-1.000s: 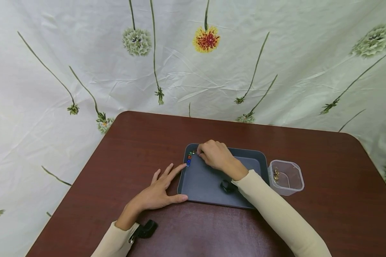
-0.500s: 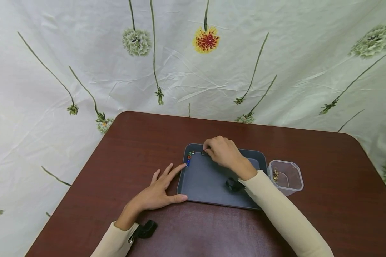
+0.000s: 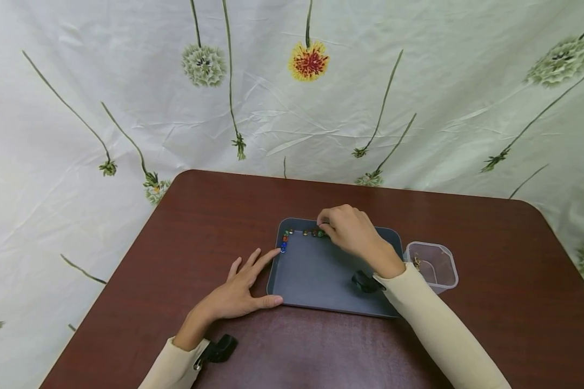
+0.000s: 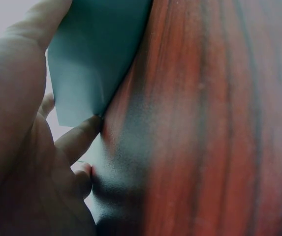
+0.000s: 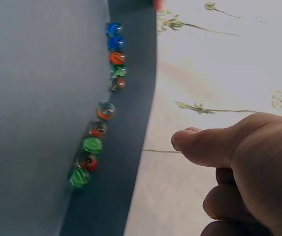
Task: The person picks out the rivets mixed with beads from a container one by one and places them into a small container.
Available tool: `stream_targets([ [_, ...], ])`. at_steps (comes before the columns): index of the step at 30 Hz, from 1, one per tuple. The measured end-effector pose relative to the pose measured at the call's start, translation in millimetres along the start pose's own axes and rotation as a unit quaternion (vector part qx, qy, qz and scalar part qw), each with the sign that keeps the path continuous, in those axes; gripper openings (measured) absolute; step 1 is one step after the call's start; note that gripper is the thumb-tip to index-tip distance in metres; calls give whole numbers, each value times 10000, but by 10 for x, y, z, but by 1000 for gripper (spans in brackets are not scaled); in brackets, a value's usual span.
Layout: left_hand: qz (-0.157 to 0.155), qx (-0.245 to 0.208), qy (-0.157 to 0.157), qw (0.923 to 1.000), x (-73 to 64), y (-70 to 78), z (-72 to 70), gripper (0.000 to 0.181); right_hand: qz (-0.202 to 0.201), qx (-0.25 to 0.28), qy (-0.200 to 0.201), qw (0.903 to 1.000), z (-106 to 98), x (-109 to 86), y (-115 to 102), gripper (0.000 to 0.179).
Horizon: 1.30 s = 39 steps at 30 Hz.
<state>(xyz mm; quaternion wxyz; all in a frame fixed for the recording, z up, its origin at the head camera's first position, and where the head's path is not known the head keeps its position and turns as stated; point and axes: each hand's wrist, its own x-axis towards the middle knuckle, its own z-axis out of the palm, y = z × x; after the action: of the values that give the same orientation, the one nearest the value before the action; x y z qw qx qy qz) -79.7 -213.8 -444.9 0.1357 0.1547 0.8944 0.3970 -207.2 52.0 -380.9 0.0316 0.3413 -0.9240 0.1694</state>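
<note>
A dark grey tray [image 3: 316, 281] lies on the table, with small glass marbles in it. My left hand [image 3: 238, 292] is spread at its left side, index fingertip at the left rim and thumb at the near corner. Blue marbles [image 5: 116, 43] and an orange marble [image 5: 116, 58] line up along the left edge; green marbles [image 5: 92, 144] and reddish ones follow along the far edge after a small gap. Over that far edge is my right hand [image 3: 352, 229], fingers curled and thumb close to the index finger [image 5: 194, 129]. No marble shows between them in the right wrist view.
A clear plastic container [image 3: 433, 265] stands against the tray's right side, with a few gold-coloured pieces [image 3: 417, 263] inside. The reddish-brown table [image 3: 224, 210] ends at a white flower-printed cloth [image 3: 272, 108] behind.
My right hand has moved right along the tray's far edge and lifted off the marbles there, so several more of them show. The left hand has stayed in place.
</note>
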Motion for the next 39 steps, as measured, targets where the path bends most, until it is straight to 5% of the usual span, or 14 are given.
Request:
stream_targets([
  [39,17,51,-19,10000,-3,-7,7,95,488,180,561,9971,-416,-573,363,6],
])
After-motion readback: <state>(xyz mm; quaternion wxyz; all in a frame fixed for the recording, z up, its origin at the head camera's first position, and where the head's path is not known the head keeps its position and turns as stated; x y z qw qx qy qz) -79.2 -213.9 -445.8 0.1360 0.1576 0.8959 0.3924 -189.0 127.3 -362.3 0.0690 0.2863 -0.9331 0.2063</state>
